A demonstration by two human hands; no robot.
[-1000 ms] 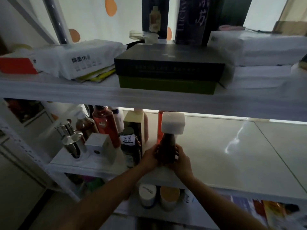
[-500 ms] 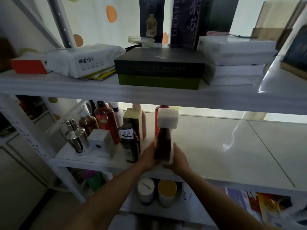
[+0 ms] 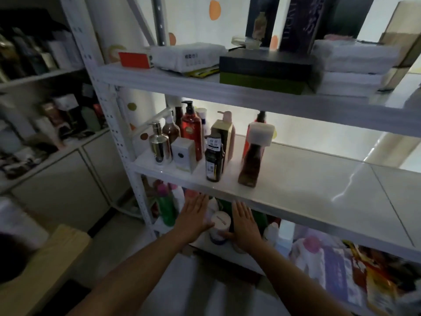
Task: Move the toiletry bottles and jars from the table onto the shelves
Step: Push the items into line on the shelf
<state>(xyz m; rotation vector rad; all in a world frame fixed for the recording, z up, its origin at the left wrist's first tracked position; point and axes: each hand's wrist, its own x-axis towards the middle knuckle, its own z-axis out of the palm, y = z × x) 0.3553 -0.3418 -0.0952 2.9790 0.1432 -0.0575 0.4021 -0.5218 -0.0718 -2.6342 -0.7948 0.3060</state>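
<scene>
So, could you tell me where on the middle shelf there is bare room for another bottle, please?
The middle shelf is bare from the white-capped brown bottle rightwards to the frame's edge. Its left end is crowded, from the steel dispenser to the dark labelled bottle.

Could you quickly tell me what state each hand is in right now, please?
Left hand: open, fingers straight, holding nothing.
Right hand: open, fingers straight, holding nothing.

White shelves (image 3: 296, 179). Dark brown bottle (image 3: 250, 165), white square cap (image 3: 260, 134). Red pump bottle (image 3: 191, 135), black pump. Shiny silver pump bottle (image 3: 159, 147). Black bottle (image 3: 213, 160), white label. Black box (image 3: 264, 65) on olive-green box (image 3: 262, 84). Orange-red box (image 3: 134, 60). White wall (image 3: 193, 23), orange dots. Green bottle (image 3: 167, 210), pink cap.
</scene>
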